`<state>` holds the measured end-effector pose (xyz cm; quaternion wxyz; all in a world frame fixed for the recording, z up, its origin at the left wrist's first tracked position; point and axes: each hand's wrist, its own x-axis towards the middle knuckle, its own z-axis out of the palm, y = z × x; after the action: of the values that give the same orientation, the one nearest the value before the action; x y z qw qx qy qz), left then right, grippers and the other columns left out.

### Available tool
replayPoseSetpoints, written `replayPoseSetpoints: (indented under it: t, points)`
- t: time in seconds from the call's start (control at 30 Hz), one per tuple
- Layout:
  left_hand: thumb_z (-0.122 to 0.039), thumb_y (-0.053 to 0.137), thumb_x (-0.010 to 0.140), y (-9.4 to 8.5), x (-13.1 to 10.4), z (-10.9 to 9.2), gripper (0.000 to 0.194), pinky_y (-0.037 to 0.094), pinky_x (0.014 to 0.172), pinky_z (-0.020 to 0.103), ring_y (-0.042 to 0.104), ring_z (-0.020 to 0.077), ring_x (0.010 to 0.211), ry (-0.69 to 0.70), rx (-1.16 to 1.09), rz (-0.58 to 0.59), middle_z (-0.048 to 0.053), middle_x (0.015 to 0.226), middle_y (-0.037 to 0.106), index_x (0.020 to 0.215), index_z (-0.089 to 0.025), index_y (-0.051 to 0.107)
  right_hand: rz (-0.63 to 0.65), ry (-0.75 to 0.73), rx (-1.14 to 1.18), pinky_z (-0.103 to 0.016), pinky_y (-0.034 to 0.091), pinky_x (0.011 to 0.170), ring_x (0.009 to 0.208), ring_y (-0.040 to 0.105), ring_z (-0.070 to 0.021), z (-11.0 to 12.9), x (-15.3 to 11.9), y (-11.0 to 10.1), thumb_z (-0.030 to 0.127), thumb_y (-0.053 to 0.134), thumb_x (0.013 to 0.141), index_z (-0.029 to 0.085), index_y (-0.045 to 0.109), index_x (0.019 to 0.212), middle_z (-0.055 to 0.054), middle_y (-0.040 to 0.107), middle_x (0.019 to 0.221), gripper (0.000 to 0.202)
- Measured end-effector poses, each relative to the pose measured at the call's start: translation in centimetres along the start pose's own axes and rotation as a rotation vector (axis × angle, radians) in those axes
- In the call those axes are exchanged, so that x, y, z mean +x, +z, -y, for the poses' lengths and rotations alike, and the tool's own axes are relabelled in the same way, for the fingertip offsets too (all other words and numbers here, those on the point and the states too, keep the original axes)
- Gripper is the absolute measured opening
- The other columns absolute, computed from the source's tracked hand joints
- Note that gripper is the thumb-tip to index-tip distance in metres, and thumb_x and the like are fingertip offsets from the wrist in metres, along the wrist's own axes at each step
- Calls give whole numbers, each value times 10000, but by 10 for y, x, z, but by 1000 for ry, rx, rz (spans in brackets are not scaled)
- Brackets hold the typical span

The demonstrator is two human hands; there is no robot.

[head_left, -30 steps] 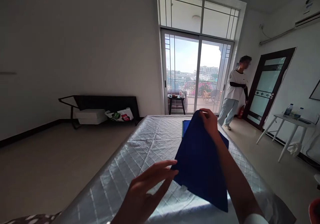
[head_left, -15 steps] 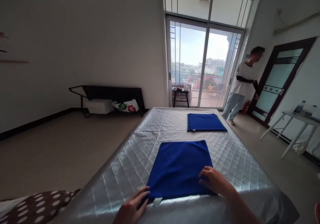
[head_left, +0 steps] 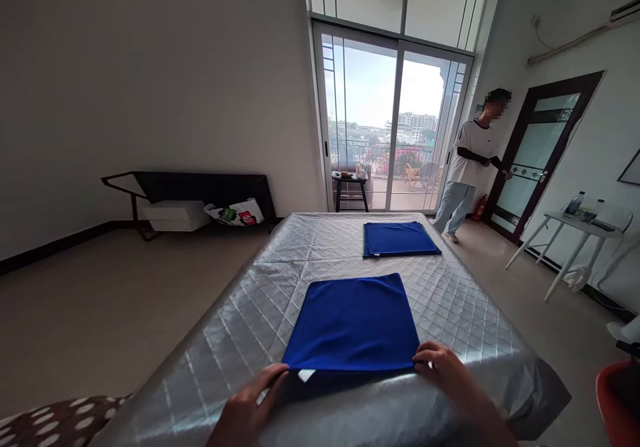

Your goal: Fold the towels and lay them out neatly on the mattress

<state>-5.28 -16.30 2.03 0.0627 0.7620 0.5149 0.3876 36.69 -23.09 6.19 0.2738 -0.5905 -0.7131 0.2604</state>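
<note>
A blue cloth [head_left: 353, 320] lies on the silver quilted cover [head_left: 240, 340] in front of me, its near edge lifted a little. My left hand [head_left: 255, 394] pinches the near left corner, beside a small white tag [head_left: 307, 374]. At the near right corner, my right hand [head_left: 440, 367] pinches the cloth between thumb and fingers. Farther back on the cover rests a stack of folded blue cloths [head_left: 403, 238], touched by neither hand.
A person [head_left: 473, 160] stands by the far right corner near a door [head_left: 545, 157]. White stools [head_left: 580, 227] with bottles are at right, an orange-red chair [head_left: 615, 400] nearer. A black bench frame [head_left: 210, 184] lies along the left wall. Polka-dot fabric [head_left: 60, 420] is at lower left.
My right hand has moved from the cloth's right side to its near right corner and pinched it. My left hand has closed on the left corner. The near edge has risen; the view turned slightly right.
</note>
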Motion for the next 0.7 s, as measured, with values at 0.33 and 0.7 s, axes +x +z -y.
replayPoseSetpoints:
  t: [0.33,0.7]
  points:
    - [-472,456,926,10,18,5,326,606,684,213,765,172,771,108,-56,-79,-12,928,803,941,-321,745,-22,95,-77,-300,541,865,877,711,-214,9,7,0,274,747,791,228,805,960,-65,742,1038,185]
    - [-647,476,894,-3,53,-18,439,588,636,232,762,189,762,-59,-100,-202,-14,872,801,951,-293,730,-350,-171,-184,-360,574,878,986,697,-221,15,6,-5,199,587,944,272,743,1055,-66,722,1054,205]
